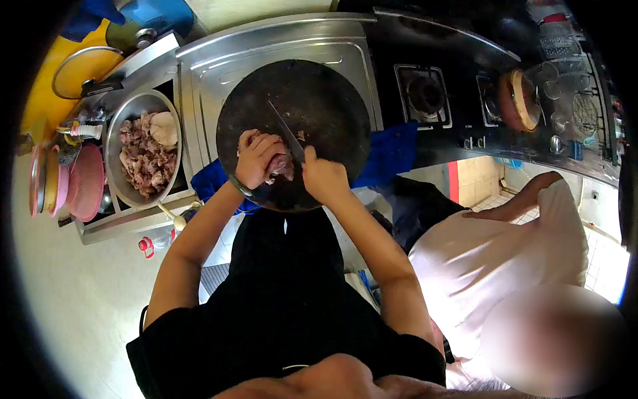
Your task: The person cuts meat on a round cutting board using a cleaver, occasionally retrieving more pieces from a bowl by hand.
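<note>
Stretching across the upper part of the view, a steel bench (279, 45) runs into a black cooktop (462, 86) on the right. Below the cooktop, a co-worker in a pale shirt (505, 246) bends with one arm angled outward. A large, round, dark chopping board (332, 100) sits on the bench in front of the person. Left of the board, near it but apart, stands a steel bowl (143, 103) heaped with chopped meat (147, 163). Blue cloth (385, 156) shows at both sides of the board. The left hand (258, 159), fingers bent and close together, presses over a piece of meat (282, 167) at the board's near half. The right hand (324, 176) is curled closed around the handle of a knife (286, 130), hiding it; the blade slants toward the board's far left, just beside the meat, and whether they touch I cannot tell. A small scrap (301, 135) lies right of the blade.
</note>
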`<state>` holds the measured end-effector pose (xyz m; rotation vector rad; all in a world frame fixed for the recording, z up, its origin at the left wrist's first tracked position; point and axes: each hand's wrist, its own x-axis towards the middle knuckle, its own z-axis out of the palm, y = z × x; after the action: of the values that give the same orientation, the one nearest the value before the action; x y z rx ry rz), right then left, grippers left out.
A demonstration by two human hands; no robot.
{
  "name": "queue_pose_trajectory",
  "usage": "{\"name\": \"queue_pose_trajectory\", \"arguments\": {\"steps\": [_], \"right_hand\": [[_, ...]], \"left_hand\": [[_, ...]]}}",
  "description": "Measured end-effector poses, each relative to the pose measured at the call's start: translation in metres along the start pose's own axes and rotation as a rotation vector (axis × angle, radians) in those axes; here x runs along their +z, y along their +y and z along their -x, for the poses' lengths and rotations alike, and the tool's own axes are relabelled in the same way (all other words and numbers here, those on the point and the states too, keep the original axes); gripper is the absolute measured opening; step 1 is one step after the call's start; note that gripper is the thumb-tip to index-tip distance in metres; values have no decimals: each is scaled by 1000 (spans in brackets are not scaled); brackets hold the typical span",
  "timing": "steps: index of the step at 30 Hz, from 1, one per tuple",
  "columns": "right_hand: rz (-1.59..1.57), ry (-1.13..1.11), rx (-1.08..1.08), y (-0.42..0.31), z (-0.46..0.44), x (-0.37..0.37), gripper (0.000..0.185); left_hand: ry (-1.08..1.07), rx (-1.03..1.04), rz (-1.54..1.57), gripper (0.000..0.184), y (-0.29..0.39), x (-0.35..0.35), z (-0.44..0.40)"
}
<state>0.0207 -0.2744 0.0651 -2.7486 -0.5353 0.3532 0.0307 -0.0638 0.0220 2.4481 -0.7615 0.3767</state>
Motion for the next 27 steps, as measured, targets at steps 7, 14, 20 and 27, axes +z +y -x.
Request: {"name": "queue_pose_trajectory", "arguments": {"steps": [7, 14, 20, 27], "right_hand": [[34, -214, 134, 7, 63, -12, 42], [73, -85, 23, -14, -3, 3, 45], [58, -201, 178, -4, 70, 7, 42], [30, -105, 129, -9, 45, 19, 39]], "left_hand": [[9, -10, -25, 31, 3, -1, -2], [1, 0, -22, 29, 2, 1, 4], [34, 7, -54, 27, 5, -3, 1], [16, 5, -60, 29, 6, -12, 1]]}}
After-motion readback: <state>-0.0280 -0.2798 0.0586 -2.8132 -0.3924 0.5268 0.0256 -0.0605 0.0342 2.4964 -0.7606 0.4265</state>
